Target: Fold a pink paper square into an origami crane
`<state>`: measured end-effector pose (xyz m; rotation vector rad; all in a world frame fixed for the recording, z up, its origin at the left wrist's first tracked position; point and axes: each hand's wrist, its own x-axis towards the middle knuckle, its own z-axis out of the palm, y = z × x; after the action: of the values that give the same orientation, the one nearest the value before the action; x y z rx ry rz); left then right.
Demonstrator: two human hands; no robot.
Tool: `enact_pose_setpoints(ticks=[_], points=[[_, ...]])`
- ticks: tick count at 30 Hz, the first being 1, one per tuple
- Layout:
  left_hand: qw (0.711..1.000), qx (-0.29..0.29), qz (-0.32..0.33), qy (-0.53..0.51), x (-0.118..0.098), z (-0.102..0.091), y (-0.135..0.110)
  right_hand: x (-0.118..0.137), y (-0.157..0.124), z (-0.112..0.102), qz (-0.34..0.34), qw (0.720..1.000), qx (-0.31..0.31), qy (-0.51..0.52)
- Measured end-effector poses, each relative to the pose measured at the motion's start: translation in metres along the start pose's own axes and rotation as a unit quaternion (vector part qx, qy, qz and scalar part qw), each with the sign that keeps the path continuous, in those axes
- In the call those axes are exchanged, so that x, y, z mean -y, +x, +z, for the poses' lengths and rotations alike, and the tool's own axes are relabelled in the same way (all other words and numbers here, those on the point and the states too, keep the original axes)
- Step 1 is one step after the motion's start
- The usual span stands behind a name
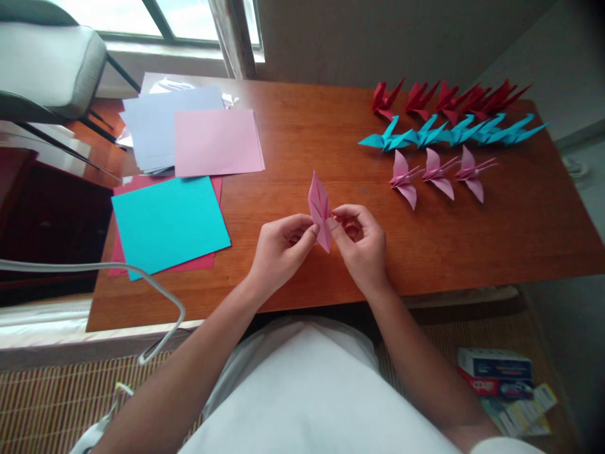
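A partly folded pink paper piece [319, 209] stands upright above the wooden table [302, 145], pinched from both sides. My left hand [282, 248] grips its lower left edge with thumb and fingers closed. My right hand [360, 244] pinches its lower right edge, fingers curled. Both hands hover just over the table's near middle.
Flat sheets lie at the left: cyan [169, 222] over red, pink [216, 142], pale blue [163, 123]. Finished paper cranes sit in rows at the right: red [449, 98], cyan [449, 133], pink [439, 173]. A grey chair [47, 60] stands far left; boxes [501, 372] lie on the floor.
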<state>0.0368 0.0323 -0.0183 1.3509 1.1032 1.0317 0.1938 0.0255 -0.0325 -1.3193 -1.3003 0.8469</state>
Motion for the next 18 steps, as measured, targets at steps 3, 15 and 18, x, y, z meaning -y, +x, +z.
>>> enact_pose_setpoints(ticks=[3, 15, 18], points=[[1.0, -0.002, -0.001, 0.001, -0.0002, 0.0003, -0.0003, 0.0001, 0.0, -0.0001, 0.002, 1.0, 0.0, 0.002], [1.0, -0.006, 0.001, -0.001, -0.0015, 0.0005, -0.0008, -0.0012, 0.0037, -0.004, 0.052, 0.995, 0.042, 0.078], [1.0, 0.001, -0.001, 0.007, -0.001, 0.0005, -0.0012, -0.0003, 0.004, -0.0049, 0.046, 0.996, 0.063, 0.05]])
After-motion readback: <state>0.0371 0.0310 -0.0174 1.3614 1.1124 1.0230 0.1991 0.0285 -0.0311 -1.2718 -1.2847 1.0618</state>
